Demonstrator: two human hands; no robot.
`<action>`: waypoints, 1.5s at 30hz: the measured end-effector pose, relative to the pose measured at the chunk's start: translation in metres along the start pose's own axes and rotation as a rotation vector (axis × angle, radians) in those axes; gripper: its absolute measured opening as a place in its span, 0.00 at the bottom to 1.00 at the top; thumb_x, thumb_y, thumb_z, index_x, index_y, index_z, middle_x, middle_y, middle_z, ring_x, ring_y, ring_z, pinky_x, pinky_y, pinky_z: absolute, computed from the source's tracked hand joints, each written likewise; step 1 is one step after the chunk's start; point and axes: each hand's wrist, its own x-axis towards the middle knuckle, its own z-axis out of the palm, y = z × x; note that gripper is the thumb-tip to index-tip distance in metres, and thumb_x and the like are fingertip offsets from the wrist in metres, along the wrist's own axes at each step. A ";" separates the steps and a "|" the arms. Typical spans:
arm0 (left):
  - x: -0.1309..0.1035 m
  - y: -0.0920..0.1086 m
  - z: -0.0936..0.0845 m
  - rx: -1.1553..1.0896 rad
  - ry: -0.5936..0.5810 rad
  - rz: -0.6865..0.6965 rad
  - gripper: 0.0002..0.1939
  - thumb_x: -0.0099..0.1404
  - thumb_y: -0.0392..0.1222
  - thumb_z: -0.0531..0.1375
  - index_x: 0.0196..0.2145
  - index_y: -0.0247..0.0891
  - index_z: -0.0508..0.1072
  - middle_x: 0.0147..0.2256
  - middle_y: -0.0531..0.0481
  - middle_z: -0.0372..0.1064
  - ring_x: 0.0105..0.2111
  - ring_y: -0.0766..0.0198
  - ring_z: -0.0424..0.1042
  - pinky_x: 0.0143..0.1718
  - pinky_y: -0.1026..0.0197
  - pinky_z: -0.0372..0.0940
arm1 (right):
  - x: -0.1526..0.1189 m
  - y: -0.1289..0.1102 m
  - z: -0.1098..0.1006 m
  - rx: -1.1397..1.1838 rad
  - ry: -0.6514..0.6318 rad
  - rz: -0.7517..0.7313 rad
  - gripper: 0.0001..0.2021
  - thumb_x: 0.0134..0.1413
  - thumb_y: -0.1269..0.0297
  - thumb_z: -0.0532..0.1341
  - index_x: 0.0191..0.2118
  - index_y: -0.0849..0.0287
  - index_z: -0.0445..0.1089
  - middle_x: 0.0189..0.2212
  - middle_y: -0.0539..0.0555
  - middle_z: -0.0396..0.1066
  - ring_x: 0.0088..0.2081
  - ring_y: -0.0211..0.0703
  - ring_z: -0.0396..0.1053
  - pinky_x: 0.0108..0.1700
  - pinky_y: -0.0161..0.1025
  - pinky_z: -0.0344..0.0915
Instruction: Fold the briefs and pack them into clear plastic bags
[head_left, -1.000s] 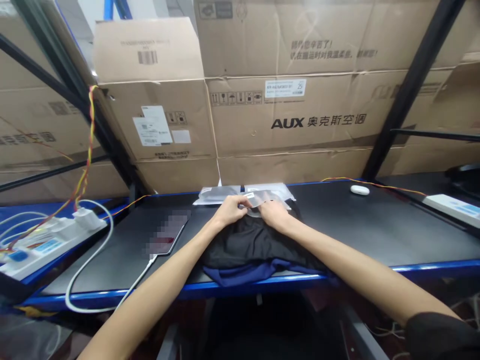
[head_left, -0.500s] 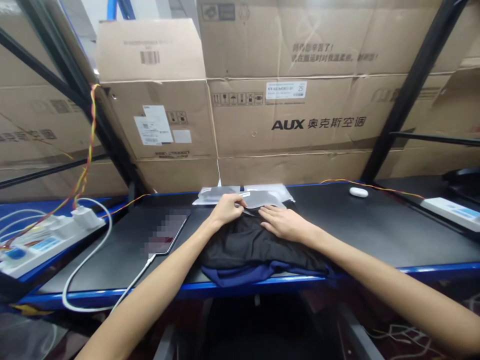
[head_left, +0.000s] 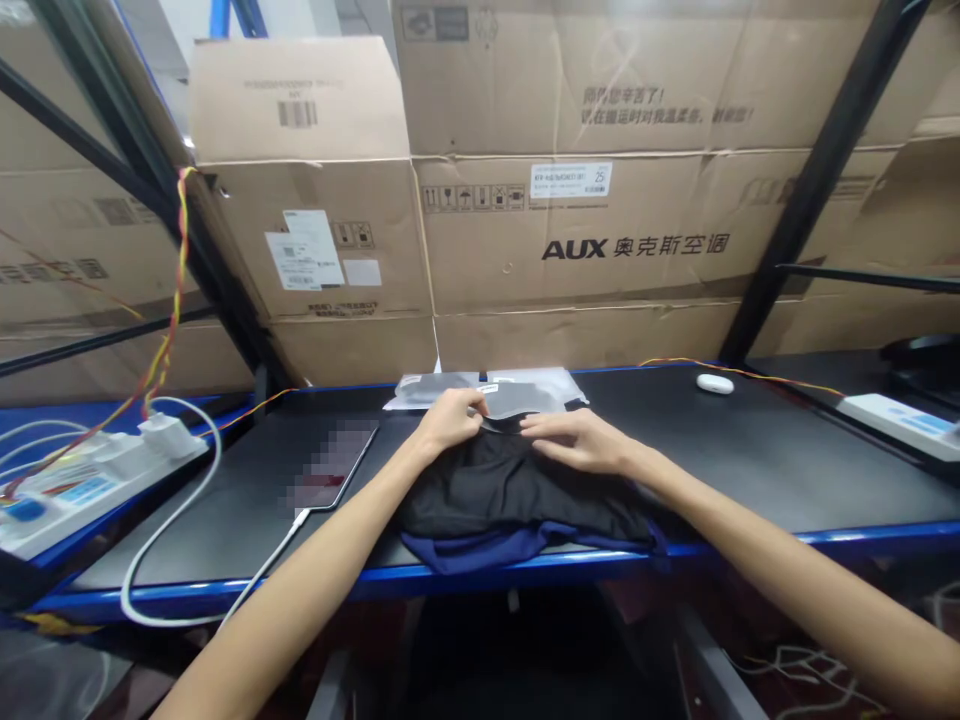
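A black cloth garment [head_left: 517, 485] with a dark blue part [head_left: 480, 552] along its near side lies at the front edge of the table. My left hand [head_left: 452, 424] pinches the garment's far edge, where a smooth grey piece with a small white label [head_left: 517, 398] shows. My right hand [head_left: 577, 440] is over the garment's right side, fingers stretched out and holding nothing; whether the fingertips touch the cloth I cannot tell. Behind the hands lie translucent plastic packets [head_left: 551, 380], partly covered by the grey piece.
A phone [head_left: 337, 465] on a white cable lies left of my left arm. Power strips stand at the far left [head_left: 97, 480] and right [head_left: 900, 420]. A small white case [head_left: 715, 384] sits at the back right. Large cardboard boxes [head_left: 585, 290] wall off the back, between dark metal posts.
My right hand has lifted slightly off the garment's far edge and shifted a little right, its fingers now more level. My left hand keeps its pinch in the same place.
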 end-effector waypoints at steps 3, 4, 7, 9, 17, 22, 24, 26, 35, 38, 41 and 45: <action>-0.001 0.000 -0.002 0.062 -0.003 -0.043 0.13 0.51 0.26 0.56 0.28 0.39 0.76 0.33 0.50 0.78 0.36 0.57 0.76 0.37 0.61 0.67 | -0.014 0.018 -0.016 0.092 0.227 0.162 0.13 0.60 0.62 0.59 0.45 0.58 0.79 0.38 0.54 0.81 0.37 0.47 0.79 0.44 0.43 0.75; -0.002 0.000 -0.003 0.084 -0.005 -0.054 0.13 0.51 0.27 0.56 0.29 0.40 0.76 0.33 0.49 0.78 0.36 0.57 0.75 0.37 0.60 0.67 | -0.017 0.025 -0.020 0.070 0.239 0.180 0.13 0.58 0.64 0.60 0.45 0.58 0.78 0.37 0.54 0.81 0.36 0.47 0.79 0.44 0.43 0.75; -0.004 0.005 -0.004 0.143 -0.010 -0.066 0.12 0.51 0.28 0.57 0.31 0.40 0.76 0.35 0.48 0.77 0.37 0.54 0.74 0.38 0.58 0.67 | -0.022 0.042 -0.023 -0.061 0.144 0.101 0.17 0.55 0.68 0.60 0.50 0.56 0.77 0.48 0.56 0.78 0.48 0.49 0.76 0.54 0.46 0.70; -0.005 0.010 -0.003 0.170 0.001 -0.043 0.11 0.52 0.30 0.59 0.34 0.40 0.76 0.37 0.46 0.75 0.40 0.52 0.73 0.41 0.55 0.68 | -0.022 0.048 -0.019 -0.159 0.061 0.069 0.18 0.55 0.69 0.60 0.51 0.56 0.76 0.52 0.57 0.75 0.54 0.49 0.72 0.58 0.46 0.67; -0.003 0.016 0.011 0.098 -0.074 0.185 0.11 0.62 0.40 0.63 0.44 0.40 0.74 0.45 0.46 0.71 0.45 0.56 0.72 0.48 0.57 0.67 | -0.023 0.058 -0.011 -0.319 -0.002 0.110 0.17 0.58 0.71 0.59 0.52 0.55 0.76 0.49 0.55 0.77 0.50 0.47 0.75 0.54 0.43 0.70; 0.001 0.011 0.015 0.091 -0.081 0.114 0.07 0.62 0.35 0.61 0.39 0.41 0.74 0.41 0.49 0.72 0.41 0.57 0.73 0.43 0.59 0.67 | -0.023 0.062 -0.011 -0.367 0.015 0.105 0.18 0.57 0.74 0.58 0.51 0.54 0.76 0.50 0.54 0.77 0.52 0.47 0.74 0.55 0.44 0.69; 0.001 0.010 0.014 0.105 -0.066 0.091 0.07 0.61 0.33 0.60 0.38 0.41 0.74 0.41 0.49 0.73 0.41 0.57 0.73 0.42 0.60 0.67 | -0.022 0.061 -0.009 -0.380 0.026 0.089 0.16 0.58 0.73 0.58 0.49 0.54 0.77 0.49 0.54 0.77 0.52 0.48 0.74 0.55 0.44 0.70; 0.001 0.009 0.014 0.131 -0.048 0.076 0.09 0.60 0.31 0.59 0.37 0.42 0.73 0.41 0.49 0.73 0.41 0.57 0.73 0.41 0.60 0.67 | -0.021 0.059 -0.006 -0.374 0.046 0.071 0.14 0.60 0.70 0.58 0.46 0.53 0.79 0.46 0.53 0.79 0.51 0.48 0.75 0.54 0.44 0.71; -0.005 0.028 0.020 0.159 -0.013 0.378 0.11 0.64 0.33 0.58 0.45 0.40 0.72 0.48 0.44 0.70 0.51 0.55 0.69 0.54 0.54 0.64 | -0.019 0.037 0.003 -0.360 0.103 -0.056 0.13 0.66 0.62 0.55 0.41 0.52 0.79 0.40 0.52 0.81 0.43 0.44 0.78 0.46 0.38 0.73; -0.008 0.038 0.026 0.104 -0.057 0.479 0.08 0.69 0.42 0.58 0.43 0.40 0.74 0.45 0.45 0.72 0.47 0.58 0.71 0.52 0.56 0.65 | -0.019 0.029 0.006 -0.389 0.102 -0.084 0.14 0.67 0.62 0.54 0.40 0.54 0.78 0.39 0.53 0.81 0.40 0.43 0.79 0.42 0.36 0.73; -0.010 0.042 0.031 0.119 -0.094 0.460 0.10 0.71 0.46 0.57 0.42 0.40 0.76 0.41 0.46 0.75 0.43 0.59 0.73 0.49 0.58 0.65 | -0.018 0.022 0.008 -0.412 0.114 -0.120 0.15 0.68 0.63 0.53 0.39 0.55 0.78 0.38 0.54 0.81 0.38 0.42 0.79 0.39 0.35 0.72; -0.012 0.042 0.034 0.133 -0.078 0.414 0.12 0.72 0.47 0.55 0.44 0.42 0.76 0.40 0.48 0.77 0.40 0.61 0.75 0.44 0.61 0.66 | -0.017 0.017 0.010 -0.409 0.116 -0.140 0.15 0.68 0.64 0.53 0.38 0.56 0.77 0.37 0.54 0.81 0.37 0.42 0.78 0.37 0.34 0.72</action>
